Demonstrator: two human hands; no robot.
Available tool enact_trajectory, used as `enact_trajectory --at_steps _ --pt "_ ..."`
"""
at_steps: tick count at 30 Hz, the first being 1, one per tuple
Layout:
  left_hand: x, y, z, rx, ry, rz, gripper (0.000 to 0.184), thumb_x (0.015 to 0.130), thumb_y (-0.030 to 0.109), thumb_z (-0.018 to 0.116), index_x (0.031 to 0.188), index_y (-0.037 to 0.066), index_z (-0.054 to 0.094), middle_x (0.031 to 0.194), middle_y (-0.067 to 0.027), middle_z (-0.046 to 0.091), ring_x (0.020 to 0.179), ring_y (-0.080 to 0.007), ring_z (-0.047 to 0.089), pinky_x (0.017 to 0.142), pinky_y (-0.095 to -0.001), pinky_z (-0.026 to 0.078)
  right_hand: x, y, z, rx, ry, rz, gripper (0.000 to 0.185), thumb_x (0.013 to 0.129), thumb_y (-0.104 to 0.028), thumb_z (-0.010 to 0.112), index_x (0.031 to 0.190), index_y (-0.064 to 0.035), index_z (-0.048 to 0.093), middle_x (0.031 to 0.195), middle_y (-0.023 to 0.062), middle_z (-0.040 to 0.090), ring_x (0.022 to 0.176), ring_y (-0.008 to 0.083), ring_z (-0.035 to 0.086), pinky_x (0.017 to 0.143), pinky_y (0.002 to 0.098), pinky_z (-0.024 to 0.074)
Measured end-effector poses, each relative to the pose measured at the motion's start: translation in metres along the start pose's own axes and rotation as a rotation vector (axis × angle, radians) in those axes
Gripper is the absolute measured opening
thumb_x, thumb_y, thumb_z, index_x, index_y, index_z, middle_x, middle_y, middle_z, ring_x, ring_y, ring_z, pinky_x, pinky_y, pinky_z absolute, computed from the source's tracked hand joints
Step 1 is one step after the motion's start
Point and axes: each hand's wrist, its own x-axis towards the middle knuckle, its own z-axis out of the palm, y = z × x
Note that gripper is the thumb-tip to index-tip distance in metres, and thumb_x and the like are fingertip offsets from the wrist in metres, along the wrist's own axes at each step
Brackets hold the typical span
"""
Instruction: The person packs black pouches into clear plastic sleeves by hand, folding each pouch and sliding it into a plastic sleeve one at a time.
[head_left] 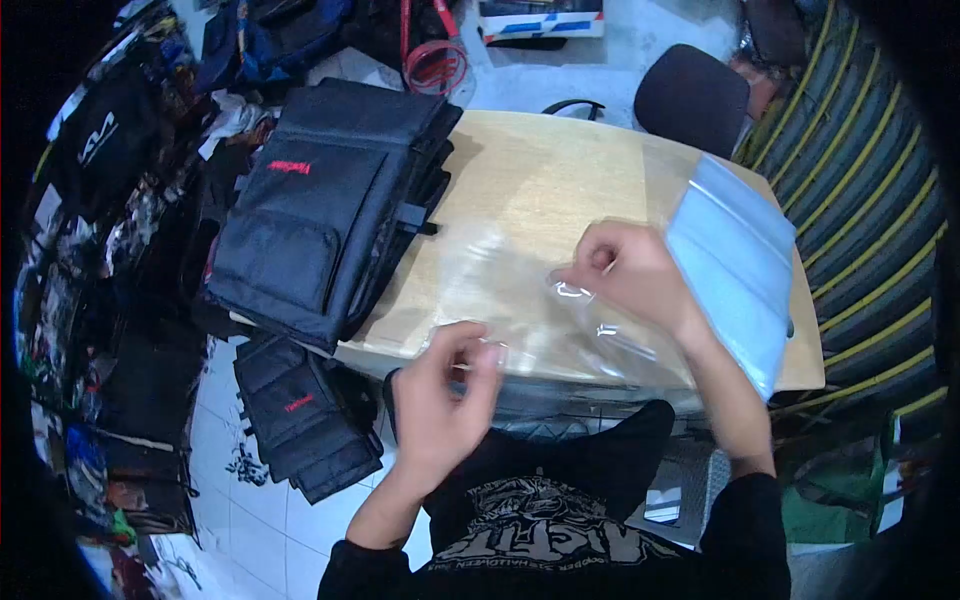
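Observation:
Between my two hands a clear plastic bag [610, 335] stretches above the front edge of the wooden table [540, 160]. My left hand [445, 395] pinches one edge of it, low and to the left. Higher and to the right, my right hand [625, 275] pinches another part of the plastic between thumb and fingers. Beside my right forearm lies a stack of light blue plastic sheets or bags [735, 265]. Black fabric bags with red lettering [300, 210] are piled on the table's left side.
More black bags [310, 415] lie on the floor below the table's left corner. A dark stool seat [692, 100] stands beyond the table. Yellow-striped dark rolls [860, 200] line the right. Cluttered goods fill the left side.

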Motion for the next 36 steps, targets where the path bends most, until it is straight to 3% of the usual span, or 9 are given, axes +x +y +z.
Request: enact_trajectory --at_steps 2,5,9,13,20,25,27,30,36 --pt "0.004 0.003 0.024 -0.479 -0.011 -0.182 0.020 0.093 0.016 0.059 0.099 -0.004 0.061 0.082 -0.0077 0.065 0.071 -0.0122 0.062 0.061 -0.0237 0.050 -0.015 -0.010 0.032 0.077 0.014 -0.062 0.028 0.072 -0.025 0.077 0.068 -0.0010 0.062 0.064 0.0112 0.058 0.058 0.0205 0.058 0.057 0.0324 0.0459" --pt "0.011 -0.004 0.040 -0.789 0.031 -0.300 0.025 0.096 0.021 0.056 0.100 -0.004 0.061 0.084 -0.0059 0.065 0.071 -0.0112 0.061 0.058 -0.0216 0.049 -0.025 -0.016 0.055 0.107 -0.090 -0.102 0.025 0.073 -0.022 0.076 0.073 -0.0009 0.062 0.064 0.0091 0.058 0.058 0.0166 0.057 0.057 0.0308 0.0461" --pt "0.015 -0.025 0.029 -0.547 -0.017 -0.224 0.025 0.097 0.021 0.054 0.097 -0.003 0.062 0.081 -0.0064 0.063 0.065 -0.0111 0.059 0.054 -0.0237 0.049 -0.024 -0.011 0.049 0.515 -0.433 0.037 0.020 0.080 -0.017 0.071 0.079 0.0011 0.063 0.073 0.0055 0.064 0.070 0.0093 0.061 0.061 0.0250 0.0481" --pt "0.023 -0.021 0.016 -0.471 -0.055 -0.159 0.022 0.095 0.017 0.056 0.095 -0.003 0.064 0.075 -0.0043 0.062 0.063 -0.0082 0.058 0.054 -0.0213 0.048 -0.019 -0.004 0.030 0.964 -0.480 0.231 0.017 0.088 -0.014 0.065 0.092 0.0026 0.066 0.085 0.0053 0.065 0.077 0.0108 0.063 0.067 0.0235 0.0554" --pt "0.025 -0.032 -0.003 -0.470 -0.058 -0.130 0.018 0.093 0.010 0.054 0.084 -0.003 0.063 0.073 -0.0061 0.062 0.066 -0.0103 0.061 0.056 -0.0229 0.050 -0.020 -0.006 0.032 0.767 0.056 0.232 0.010 0.091 -0.007 0.052 0.097 -0.0003 0.058 0.085 0.0068 0.065 0.074 0.0121 0.065 0.066 0.0298 0.0586" --pt "0.049 -0.005 -0.016 -0.436 -0.037 0.044 0.017 0.088 0.004 0.054 0.072 -0.001 0.055 0.069 -0.0042 0.061 0.063 -0.0098 0.059 0.059 -0.0225 0.047 -0.007 0.011 -0.017 0.527 0.137 0.222 0.015 0.092 -0.007 0.051 0.101 0.0023 0.056 0.075 0.0091 0.065 0.069 0.0139 0.065 0.060 0.0266 0.0545" --pt "0.055 -0.007 -0.020 -0.509 -0.017 0.087 0.016 0.090 0.004 0.052 0.076 -0.002 0.056 0.071 -0.0060 0.061 0.064 -0.0124 0.062 0.059 -0.0252 0.051 -0.007 0.023 -0.035 0.488 0.164 0.178 0.016 0.092 -0.007 0.052 0.104 0.0026 0.056 0.075 0.0092 0.065 0.067 0.0143 0.065 0.060 0.0263 0.0542" --pt "0.064 0.000 -0.031 -0.552 -0.013 -0.047 0.019 0.094 0.010 0.052 0.083 -0.004 0.058 0.075 -0.0094 0.062 0.066 -0.0158 0.065 0.056 -0.0258 0.053 -0.020 0.022 -0.053 0.520 0.119 0.145 0.020 0.092 -0.009 0.054 0.109 0.0025 0.056 0.075 0.0088 0.065 0.066 0.0142 0.065 0.060 0.0257 0.0534" --pt "0.050 -0.005 -0.032 -0.990 -0.074 -0.271 0.028 0.093 0.011 0.053 0.114 -0.008 0.055 0.090 -0.0148 0.064 0.075 -0.0246 0.069 0.067 -0.0374 0.061 -0.042 -0.013 -0.014 0.360 -0.395 0.016 0.035 0.081 -0.009 0.070 0.112 -0.0012 0.057 0.072 0.0029 0.060 0.067 0.0078 0.060 0.060 0.0221 0.0483"
